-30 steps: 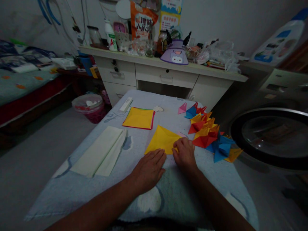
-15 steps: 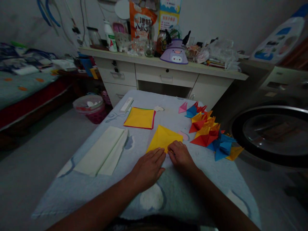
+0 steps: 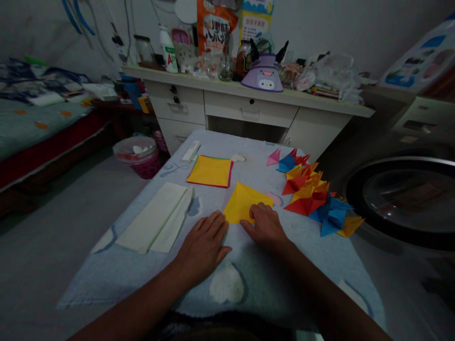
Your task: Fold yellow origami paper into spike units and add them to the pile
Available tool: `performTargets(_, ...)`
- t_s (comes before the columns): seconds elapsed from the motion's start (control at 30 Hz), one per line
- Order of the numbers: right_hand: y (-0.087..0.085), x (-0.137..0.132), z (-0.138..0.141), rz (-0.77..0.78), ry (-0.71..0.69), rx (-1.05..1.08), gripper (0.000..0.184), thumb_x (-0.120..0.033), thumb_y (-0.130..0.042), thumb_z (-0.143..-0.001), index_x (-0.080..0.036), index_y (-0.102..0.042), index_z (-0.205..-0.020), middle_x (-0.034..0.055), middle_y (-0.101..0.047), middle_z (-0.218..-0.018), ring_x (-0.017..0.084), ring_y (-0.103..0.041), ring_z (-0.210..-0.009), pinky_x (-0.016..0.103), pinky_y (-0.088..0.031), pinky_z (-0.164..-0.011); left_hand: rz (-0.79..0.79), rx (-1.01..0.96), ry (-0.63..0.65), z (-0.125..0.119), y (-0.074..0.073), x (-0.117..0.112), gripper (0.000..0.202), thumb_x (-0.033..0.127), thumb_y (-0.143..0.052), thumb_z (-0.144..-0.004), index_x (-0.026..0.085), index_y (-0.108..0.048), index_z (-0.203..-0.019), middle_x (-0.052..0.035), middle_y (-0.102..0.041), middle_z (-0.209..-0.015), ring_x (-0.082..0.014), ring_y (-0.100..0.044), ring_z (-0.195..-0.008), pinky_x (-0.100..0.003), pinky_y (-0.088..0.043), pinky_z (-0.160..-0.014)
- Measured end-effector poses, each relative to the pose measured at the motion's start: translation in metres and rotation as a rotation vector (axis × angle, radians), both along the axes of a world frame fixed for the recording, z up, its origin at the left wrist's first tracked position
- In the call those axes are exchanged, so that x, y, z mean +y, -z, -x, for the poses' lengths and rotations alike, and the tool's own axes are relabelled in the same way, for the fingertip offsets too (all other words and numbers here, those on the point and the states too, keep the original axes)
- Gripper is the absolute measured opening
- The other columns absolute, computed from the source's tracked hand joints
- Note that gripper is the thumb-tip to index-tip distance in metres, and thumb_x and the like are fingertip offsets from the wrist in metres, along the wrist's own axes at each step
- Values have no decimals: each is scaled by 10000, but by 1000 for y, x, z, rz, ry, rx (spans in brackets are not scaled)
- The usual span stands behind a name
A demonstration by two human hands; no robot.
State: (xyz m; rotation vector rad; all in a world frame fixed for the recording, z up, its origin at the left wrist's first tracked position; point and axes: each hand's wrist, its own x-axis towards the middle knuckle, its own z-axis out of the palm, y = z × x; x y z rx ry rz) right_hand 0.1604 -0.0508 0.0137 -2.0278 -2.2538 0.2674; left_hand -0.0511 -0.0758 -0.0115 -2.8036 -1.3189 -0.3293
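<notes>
A folded yellow paper sheet (image 3: 243, 201) lies on the light blue cloth-covered table (image 3: 249, 279). My right hand (image 3: 263, 226) rests on the sheet's near edge, fingers bent and pressing it flat. My left hand (image 3: 202, 244) lies flat on the cloth just left of the sheet, fingers stretched out, holding nothing. A stack of square coloured papers (image 3: 211, 171), yellow on top, sits further back. A heap of folded paper shapes (image 3: 313, 196) in red, orange, yellow and blue lies to the right.
A folded cream cloth (image 3: 159, 220) lies at the table's left. A small white box (image 3: 191, 151) sits by the stack. Beyond stands a cluttered white desk (image 3: 249, 102), a pink bin (image 3: 137, 156) and a bed (image 3: 31, 128) on the left. A round drum opening (image 3: 401, 199) is at the right.
My left hand slid left and back off the yellow sheet's near corner. My right hand moved left along the sheet's near edge. The camera view shifted slightly.
</notes>
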Motion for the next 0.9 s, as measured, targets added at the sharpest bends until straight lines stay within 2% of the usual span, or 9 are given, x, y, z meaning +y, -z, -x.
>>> performTargets(0.3,0,-2,14,-32,90,-82,501,-638,-500,-827,-171,-589,-984,141,-593,-1032,293,-529,-959,403,-369,-795,-32,24,-90,6,-5,-6,487,457,-585,-863,164,-562,-1251,-164,-514,-1371,-321,-388,-1343,-480,-344,-1074)
performTargets(0.53,3,-2,14,-57,95,-97,519,-657,-497,-816,-174,-588,-983,140,-597,-1026,297,-533,-958,412,-379,-799,43,-31,-103,13,-8,-5,453,394,-612,-852,173,-555,-1243,-133,-560,-1295,-308,-475,-1248,-471,-397,-1037)
performTargets(0.73,5,-1,13,-76,93,-99,509,-657,-491,-817,-177,-586,-955,133,-598,-1015,290,-532,-935,403,-379,-778,56,-136,-119,11,-13,-1,265,261,-563,-877,151,-587,-1117,-118,-606,-1170,-264,-555,-1095,-443,-463,-950)
performTargets(0.8,5,-1,13,-79,96,-94,507,-655,-493,-817,-177,-584,-956,135,-596,-1023,288,-530,-938,399,-377,-777,18,-131,-90,5,-13,-1,209,206,-525,-889,152,-600,-1076,-111,-629,-1121,-260,-567,-1057,-447,-471,-922)
performTargets(0.9,4,-2,13,-64,99,-84,489,-638,-502,-823,-176,-582,-961,138,-596,-1020,286,-529,-946,396,-373,-784,-10,-101,61,-5,-10,-3,240,165,-456,-920,165,-596,-1115,-93,-645,-1140,-237,-574,-1068,-422,-466,-936)
